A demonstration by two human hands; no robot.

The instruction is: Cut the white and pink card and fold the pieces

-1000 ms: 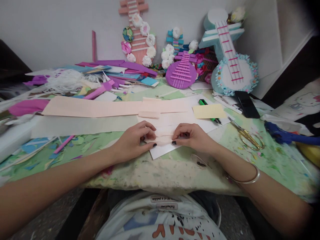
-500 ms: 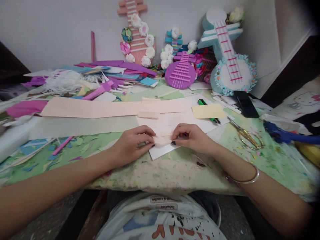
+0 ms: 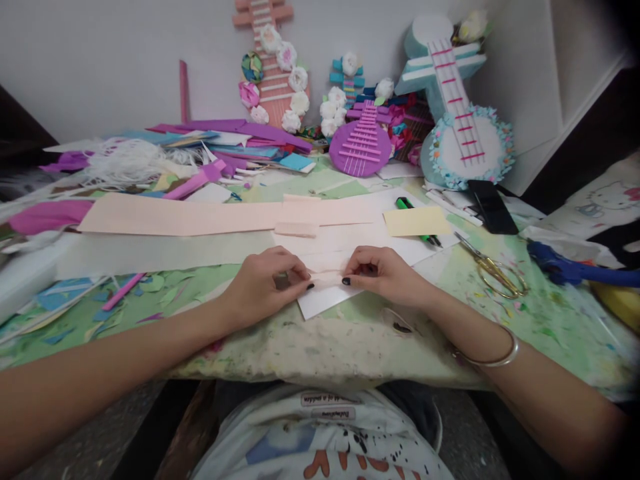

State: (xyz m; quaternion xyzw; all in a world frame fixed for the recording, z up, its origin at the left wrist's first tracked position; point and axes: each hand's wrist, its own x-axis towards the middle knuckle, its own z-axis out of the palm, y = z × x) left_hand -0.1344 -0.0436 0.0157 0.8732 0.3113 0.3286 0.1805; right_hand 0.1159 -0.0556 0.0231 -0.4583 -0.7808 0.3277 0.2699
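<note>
My left hand [image 3: 265, 283] and my right hand [image 3: 384, 273] pinch the two ends of a small pale pink paper strip [image 3: 326, 275] folded into pleats. The strip lies on a white sheet [image 3: 325, 300] near the table's front edge. Both hands have dark-painted nails and fingers curled closed on the strip. A silver bangle [image 3: 493, 357] circles my right wrist. Just beyond the hands lie a long pale pink paper band [image 3: 180, 217] and a small folded pink piece [image 3: 297, 229].
Gold scissors [image 3: 493, 270], a green marker [image 3: 413, 210], a yellow note [image 3: 417, 221] and a black phone [image 3: 493, 207] lie to the right. A blue glue gun [image 3: 575, 270] is far right. Foam guitar crafts [image 3: 363, 143] stand at the back wall. Paper scraps [image 3: 165, 157] pile up at the left.
My fingers have pressed the pleated strip tighter and the fold between the hands looks narrower. The hands stay in almost the same place.
</note>
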